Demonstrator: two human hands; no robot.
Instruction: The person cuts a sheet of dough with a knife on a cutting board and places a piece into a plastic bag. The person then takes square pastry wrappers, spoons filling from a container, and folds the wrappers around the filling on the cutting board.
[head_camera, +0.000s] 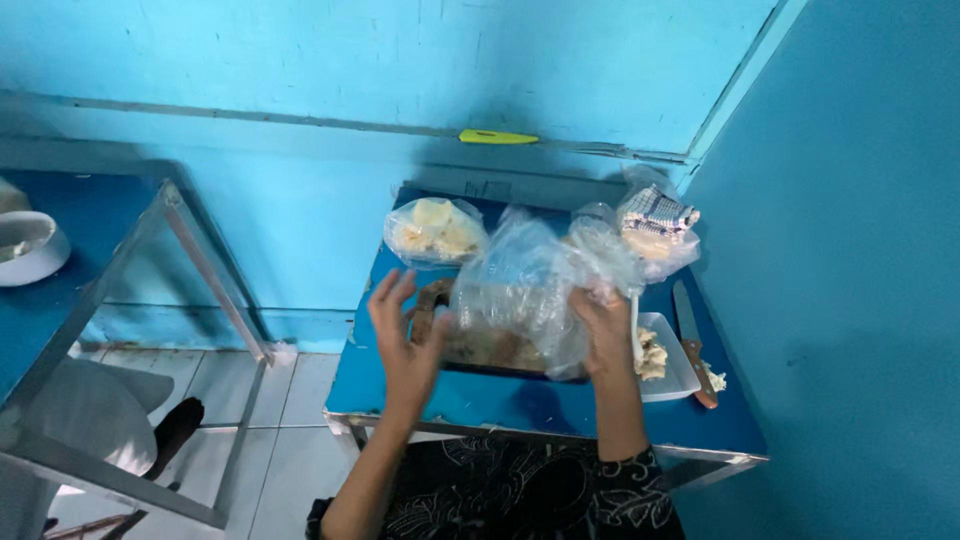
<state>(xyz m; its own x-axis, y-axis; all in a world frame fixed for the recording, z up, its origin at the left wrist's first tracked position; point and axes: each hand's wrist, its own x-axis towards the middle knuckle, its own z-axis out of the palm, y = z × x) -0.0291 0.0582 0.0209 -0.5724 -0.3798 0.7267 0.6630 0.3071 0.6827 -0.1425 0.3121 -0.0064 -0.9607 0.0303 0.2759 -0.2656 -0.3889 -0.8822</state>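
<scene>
The right hand (607, 330) pinches with its fingers a crumpled clear plastic bag (520, 290) above the dark tray of food (470, 352) on the blue worktop (520, 405) — the left hand (405, 335) is spread beside it — so bagging looks only begun.

A crumpled clear plastic bag (520, 290) is held up over the middle of the blue tabletop (520, 400), puffed and wrinkled. Under it a dark tray (480, 355) of brownish food lies near the front edge.
</scene>
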